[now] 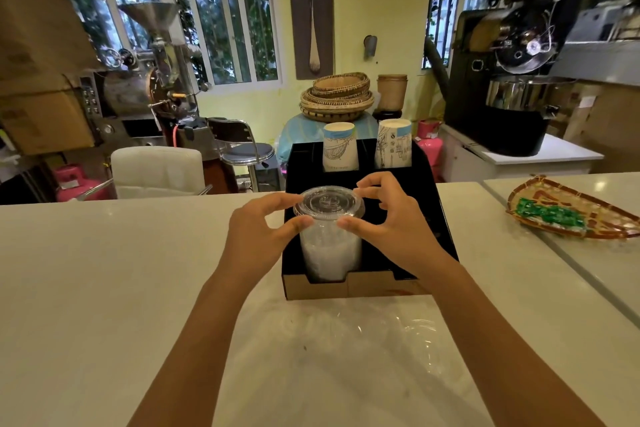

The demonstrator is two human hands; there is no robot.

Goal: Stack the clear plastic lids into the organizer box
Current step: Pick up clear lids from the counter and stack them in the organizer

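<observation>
A tall stack of clear plastic lids [329, 236] stands in the front left slot of the black organizer box [436, 218] on the white counter. My left hand [263, 225] pinches the left rim of the top lid with thumb and fingertips. My right hand [388, 215] grips the right rim of the same stack top, fingers curled over its far edge. The lower part of the stack sits behind the box's cardboard front wall [346, 288].
Two stacks of printed paper cups [340, 151] [394, 144] fill the box's rear slots. A crumpled clear plastic wrapper [388, 333] lies on the counter in front of the box. A woven tray with green packets [561, 215] sits at the right. Chairs stand beyond the counter's far edge.
</observation>
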